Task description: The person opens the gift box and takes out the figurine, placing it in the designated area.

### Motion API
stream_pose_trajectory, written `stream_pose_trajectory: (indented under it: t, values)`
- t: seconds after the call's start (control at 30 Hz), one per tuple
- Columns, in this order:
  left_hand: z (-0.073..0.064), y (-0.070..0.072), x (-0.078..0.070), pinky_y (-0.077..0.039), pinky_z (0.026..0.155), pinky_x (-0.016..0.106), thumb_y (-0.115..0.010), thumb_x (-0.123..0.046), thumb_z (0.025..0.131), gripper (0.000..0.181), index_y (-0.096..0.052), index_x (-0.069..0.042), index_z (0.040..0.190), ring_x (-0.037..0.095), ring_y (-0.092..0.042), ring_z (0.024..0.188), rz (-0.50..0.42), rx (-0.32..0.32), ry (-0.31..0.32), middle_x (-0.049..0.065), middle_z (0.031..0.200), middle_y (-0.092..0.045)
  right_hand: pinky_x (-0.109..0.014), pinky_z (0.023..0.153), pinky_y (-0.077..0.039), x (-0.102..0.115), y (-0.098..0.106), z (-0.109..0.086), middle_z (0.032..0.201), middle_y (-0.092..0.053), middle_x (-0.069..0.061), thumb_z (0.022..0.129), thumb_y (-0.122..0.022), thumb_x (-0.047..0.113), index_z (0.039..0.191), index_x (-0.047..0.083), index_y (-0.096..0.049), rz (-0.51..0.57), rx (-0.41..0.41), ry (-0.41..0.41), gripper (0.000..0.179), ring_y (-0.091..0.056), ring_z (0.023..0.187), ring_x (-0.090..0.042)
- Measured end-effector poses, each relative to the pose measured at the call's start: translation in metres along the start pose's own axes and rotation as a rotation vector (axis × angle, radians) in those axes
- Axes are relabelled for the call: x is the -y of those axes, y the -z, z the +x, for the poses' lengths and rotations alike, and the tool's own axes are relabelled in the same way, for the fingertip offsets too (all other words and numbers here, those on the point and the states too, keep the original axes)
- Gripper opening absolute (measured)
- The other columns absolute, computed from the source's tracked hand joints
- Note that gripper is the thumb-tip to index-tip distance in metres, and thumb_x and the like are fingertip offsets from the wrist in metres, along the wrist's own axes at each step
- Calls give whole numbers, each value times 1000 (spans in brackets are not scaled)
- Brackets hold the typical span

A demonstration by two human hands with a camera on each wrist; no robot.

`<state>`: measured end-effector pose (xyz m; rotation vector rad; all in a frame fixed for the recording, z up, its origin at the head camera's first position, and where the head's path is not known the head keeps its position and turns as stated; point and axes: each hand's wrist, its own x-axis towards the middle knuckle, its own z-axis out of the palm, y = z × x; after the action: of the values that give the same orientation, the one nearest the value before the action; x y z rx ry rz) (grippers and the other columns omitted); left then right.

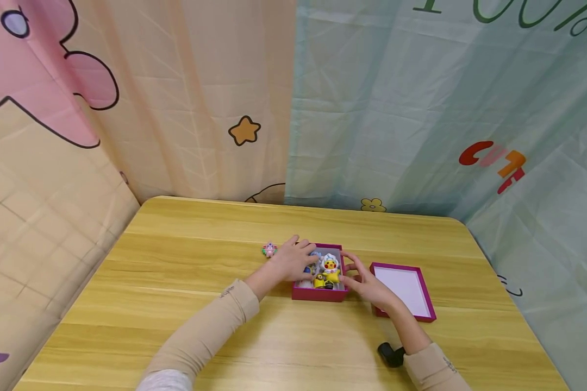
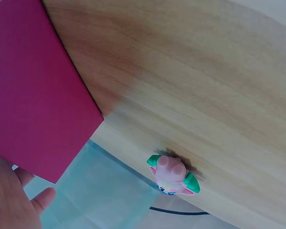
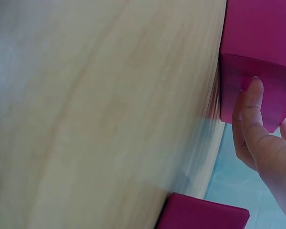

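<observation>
A magenta box [image 1: 319,295] holds several small figurines, among them a yellow one with a white hood [image 1: 330,265] and a smaller yellow one [image 1: 319,281]. Over the box's left side lies my left hand [image 1: 293,262], its fingers spread above the figurines and partly covering them. On the other side, the fingertips of my right hand [image 1: 367,282] touch the box's right wall; the right wrist view shows its fingers [image 3: 252,107] extended along that wall. Left of the box stands a pink figurine with green parts [image 2: 170,174], apart from both hands.
The box's magenta lid [image 1: 405,291] lies right of the box, white inside upward, beside my right forearm. A black object [image 1: 390,354] shows at my right wrist. Printed curtains [image 1: 215,108] hang behind the wooden table [image 1: 200,228].
</observation>
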<state>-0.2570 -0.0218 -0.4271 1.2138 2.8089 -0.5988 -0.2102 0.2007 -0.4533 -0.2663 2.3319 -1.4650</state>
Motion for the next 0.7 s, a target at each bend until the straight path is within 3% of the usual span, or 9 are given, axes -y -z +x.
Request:
stream_pose_trajectory:
  t: [0.2,0.47,0.7]
  values:
    - [1,0,0,-19,108,42,-43,-60,85,54,-48,-32,131,18,-32,127,-23,-7,5,-3,140,-36,-46,90,-42,-1,1,0,127,-37,-15,89,-57,25,141,27,-20,-3,0,0,64,-37,117,-32]
    - [0,1,-1,-20,108,41,-40,-56,89,49,-49,-31,130,18,-32,127,-13,-7,-5,-2,140,-36,-46,90,-42,-1,0,0,127,-37,-15,89,-57,25,141,27,-20,-9,1,6,64,-38,116,-32]
    - [-3,-2,0,-23,106,41,-38,-54,90,49,-49,-28,131,20,-35,125,-24,-79,-11,-1,138,-39,-47,90,-42,-1,0,-1,127,-37,-15,89,-57,26,141,29,-20,-1,4,-5,64,-41,113,-31]
